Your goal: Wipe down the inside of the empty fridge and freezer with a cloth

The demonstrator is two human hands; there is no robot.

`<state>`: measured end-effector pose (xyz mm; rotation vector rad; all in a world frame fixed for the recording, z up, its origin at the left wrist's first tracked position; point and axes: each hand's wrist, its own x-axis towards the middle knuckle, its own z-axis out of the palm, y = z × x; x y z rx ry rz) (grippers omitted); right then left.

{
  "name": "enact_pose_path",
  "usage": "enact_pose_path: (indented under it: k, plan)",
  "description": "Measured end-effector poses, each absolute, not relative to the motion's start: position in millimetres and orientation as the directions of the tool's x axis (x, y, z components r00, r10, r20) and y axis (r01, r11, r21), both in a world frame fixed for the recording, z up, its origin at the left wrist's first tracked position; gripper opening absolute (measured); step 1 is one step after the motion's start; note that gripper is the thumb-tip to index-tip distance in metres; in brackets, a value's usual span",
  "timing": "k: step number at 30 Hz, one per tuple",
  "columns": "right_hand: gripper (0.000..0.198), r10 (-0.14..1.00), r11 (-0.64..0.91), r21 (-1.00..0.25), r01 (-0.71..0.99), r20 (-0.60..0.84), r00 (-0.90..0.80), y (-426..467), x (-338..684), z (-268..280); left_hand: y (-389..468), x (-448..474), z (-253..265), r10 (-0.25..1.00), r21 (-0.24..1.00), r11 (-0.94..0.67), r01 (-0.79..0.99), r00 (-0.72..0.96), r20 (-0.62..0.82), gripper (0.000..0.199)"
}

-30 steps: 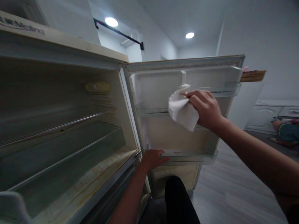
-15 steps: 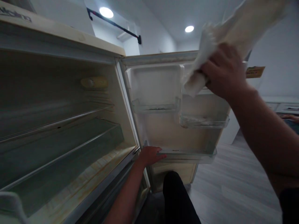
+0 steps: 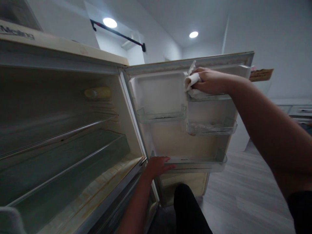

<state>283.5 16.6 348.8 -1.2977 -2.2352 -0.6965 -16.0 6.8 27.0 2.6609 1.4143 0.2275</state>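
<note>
My right hand (image 3: 211, 81) is closed round a bunched white cloth (image 3: 191, 81). It presses the cloth to the inside of the open fridge door (image 3: 168, 87), near the upper right door shelf (image 3: 220, 97). My left hand (image 3: 158, 167) rests at the hinge side of the long bottom door shelf (image 3: 202, 166), fingers stretched out and holding nothing. A small clear shelf (image 3: 162, 117) sits on the left of the door, and another clear shelf (image 3: 212, 127) sits on the right, below my right hand.
To the left is the fridge interior with glass shelves (image 3: 65, 133), a yellowish lamp cover (image 3: 97, 93) and brown stains on its floor. My knee (image 3: 185, 198) is below the door. A brown cardboard piece (image 3: 262, 74) shows behind the door; grey wood-look floor (image 3: 234, 191) lies to the right.
My right hand has come down and left with the cloth, from raised in front of the door's top edge onto the door's inner face. My left hand has stayed at the bottom shelf.
</note>
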Motion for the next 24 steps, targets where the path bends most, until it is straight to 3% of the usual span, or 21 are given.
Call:
enact_pose_path:
  k: [5,9,11,24]
  plan:
    - [0.029,0.674,0.456,0.084,0.886,0.618,-0.405,10,284,348,7,-14,30,0.839,0.205,-0.542,0.815,0.539,0.075,0.069]
    - [0.036,0.784,0.327,0.002,0.945,0.558,-0.272,6,284,347,6,-11,31,0.833,0.196,-0.552,0.81,0.549,0.077,0.072]
    - [0.041,0.831,0.267,-0.008,0.964,0.509,-0.226,5,283,347,6,-11,30,0.831,0.193,-0.555,0.809,0.551,0.077,0.073]
    - [0.039,0.874,0.274,-0.034,0.961,0.426,-0.234,6,282,349,8,-9,26,0.84,0.191,-0.541,0.819,0.539,0.067,0.073]
